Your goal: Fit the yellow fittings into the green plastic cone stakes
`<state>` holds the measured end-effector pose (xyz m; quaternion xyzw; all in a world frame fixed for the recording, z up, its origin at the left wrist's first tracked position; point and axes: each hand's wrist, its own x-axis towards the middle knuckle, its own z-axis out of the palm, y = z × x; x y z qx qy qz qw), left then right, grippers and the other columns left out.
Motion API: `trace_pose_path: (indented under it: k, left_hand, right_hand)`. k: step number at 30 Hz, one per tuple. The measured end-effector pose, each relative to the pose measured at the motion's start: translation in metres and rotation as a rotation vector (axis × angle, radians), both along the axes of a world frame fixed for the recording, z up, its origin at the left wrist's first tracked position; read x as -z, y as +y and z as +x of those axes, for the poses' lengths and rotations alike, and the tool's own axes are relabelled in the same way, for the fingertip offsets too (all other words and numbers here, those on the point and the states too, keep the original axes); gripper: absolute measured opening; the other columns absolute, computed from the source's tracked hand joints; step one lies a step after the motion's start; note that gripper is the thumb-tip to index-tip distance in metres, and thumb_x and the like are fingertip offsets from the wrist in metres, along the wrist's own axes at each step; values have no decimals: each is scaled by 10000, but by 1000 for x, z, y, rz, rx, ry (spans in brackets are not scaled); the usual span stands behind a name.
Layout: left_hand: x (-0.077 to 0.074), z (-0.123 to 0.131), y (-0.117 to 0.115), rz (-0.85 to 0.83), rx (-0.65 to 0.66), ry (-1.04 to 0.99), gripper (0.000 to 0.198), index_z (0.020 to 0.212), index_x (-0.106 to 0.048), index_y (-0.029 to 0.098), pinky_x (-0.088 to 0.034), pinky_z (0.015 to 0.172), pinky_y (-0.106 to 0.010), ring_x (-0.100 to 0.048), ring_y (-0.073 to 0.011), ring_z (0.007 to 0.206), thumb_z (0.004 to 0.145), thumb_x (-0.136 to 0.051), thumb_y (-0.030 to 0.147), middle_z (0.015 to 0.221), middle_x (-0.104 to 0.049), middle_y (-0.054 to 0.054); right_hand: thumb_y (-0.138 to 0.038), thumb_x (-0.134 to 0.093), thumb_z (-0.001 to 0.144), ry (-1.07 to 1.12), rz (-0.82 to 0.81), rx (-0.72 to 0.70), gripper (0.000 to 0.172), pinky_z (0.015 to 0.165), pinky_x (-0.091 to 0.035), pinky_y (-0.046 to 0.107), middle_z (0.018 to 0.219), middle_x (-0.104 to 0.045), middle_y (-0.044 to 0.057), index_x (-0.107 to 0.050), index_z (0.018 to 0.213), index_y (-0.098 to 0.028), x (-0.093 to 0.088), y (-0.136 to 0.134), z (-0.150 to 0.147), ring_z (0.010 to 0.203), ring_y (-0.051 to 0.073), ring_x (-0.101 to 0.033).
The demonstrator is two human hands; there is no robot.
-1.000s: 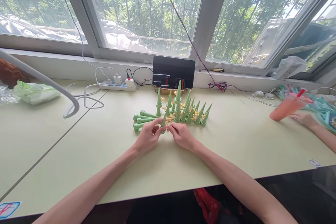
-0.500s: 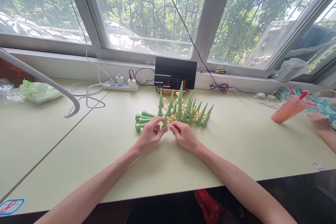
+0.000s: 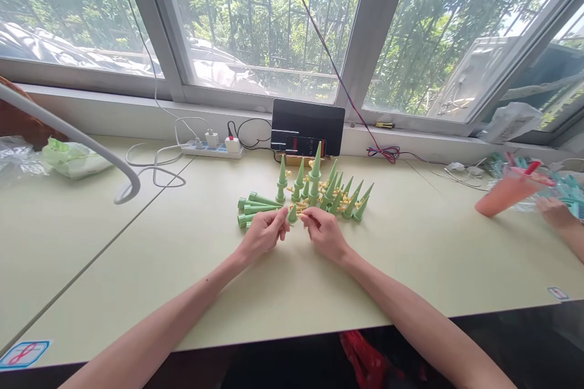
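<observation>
My left hand (image 3: 268, 231) is closed on a green plastic spike (image 3: 292, 214), pinched between thumb and fingers with its cone tilted. My right hand (image 3: 322, 231) pinches a small yellow piece (image 3: 301, 215) close to the spike; the fingertips partly hide it, and I cannot tell whether the two parts touch. Behind my hands, several green spikes (image 3: 314, 179) stand point up, some with small yellow pieces on them. More green spikes (image 3: 262, 209) lie on their sides by my left hand. Loose yellow pieces lie among the standing ones.
A black tablet (image 3: 308, 124) with a phone (image 3: 305, 146) before it leans at the window sill. Left of it sits a power strip (image 3: 213, 151) with cables. A tilted cup of pink drink (image 3: 506, 194) and another person's hand (image 3: 554, 211) are at the right.
The spike in my left hand has tipped from upright to tilted, its cone now looking shorter. My right hand stays close beside it with the yellow piece. The view has shifted slightly.
</observation>
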<state>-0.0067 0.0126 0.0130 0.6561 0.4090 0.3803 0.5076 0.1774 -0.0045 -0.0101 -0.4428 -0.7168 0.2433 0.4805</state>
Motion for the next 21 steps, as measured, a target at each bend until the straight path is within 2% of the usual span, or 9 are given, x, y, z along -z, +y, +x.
trace_pose_path:
  k: [6, 13, 21]
  left_hand:
    - [-2, -1, 0, -138, 62, 1, 573, 650, -609, 118, -319, 311, -210, -352, -52, 269, 893, -467, 617, 488, -580, -12]
    - [1, -3, 1, -166, 136, -7, 550, 725, -646, 113, -386, 343, -222, -395, -63, 289, 896, -474, 607, 522, -608, -16]
    - [4, -6, -1, -87, 195, 22, 458, 685, -569, 149, -412, 426, -219, -429, -79, 326, 905, -507, 546, 411, -461, 56]
  right_hand:
    - [-365, -449, 969, -10, 5, -14, 269, 548, -383, 243, 683, -553, 12, -579, 823, -179, 0, -1, 0, 570, 127, -468]
    - [-381, -453, 964, -11, -24, -18, 283, 546, -378, 244, 630, -527, -6, -568, 800, -181, 2, 1, 0, 550, 125, -457]
    - [-378, -449, 960, 8, -69, -26, 295, 538, -356, 243, 567, -487, -30, -520, 748, -187, 2, 0, 0, 514, 116, -416]
